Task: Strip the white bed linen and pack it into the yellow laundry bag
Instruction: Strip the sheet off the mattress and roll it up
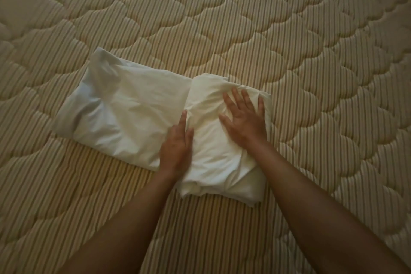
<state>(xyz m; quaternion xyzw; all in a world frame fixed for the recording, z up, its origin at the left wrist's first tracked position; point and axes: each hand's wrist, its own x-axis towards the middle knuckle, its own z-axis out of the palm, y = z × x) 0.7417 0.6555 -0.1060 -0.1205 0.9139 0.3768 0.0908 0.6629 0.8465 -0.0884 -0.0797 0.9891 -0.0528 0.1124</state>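
A folded white bed sheet (pixel 124 113) lies as a long strip on the bare mattress, and its right end is folded over into a thicker stack (pixel 213 162). My right hand (pixel 243 118) lies flat on top of that stack with fingers spread, pressing it down. My left hand (pixel 176 147) rests with straight fingers along the stack's left edge, where the fold meets the flat strip. The yellow laundry bag is not in view.
The quilted, striped beige mattress (pixel 244 29) fills the whole view around the sheet. Its edge curves along the right side (pixel 398 118).
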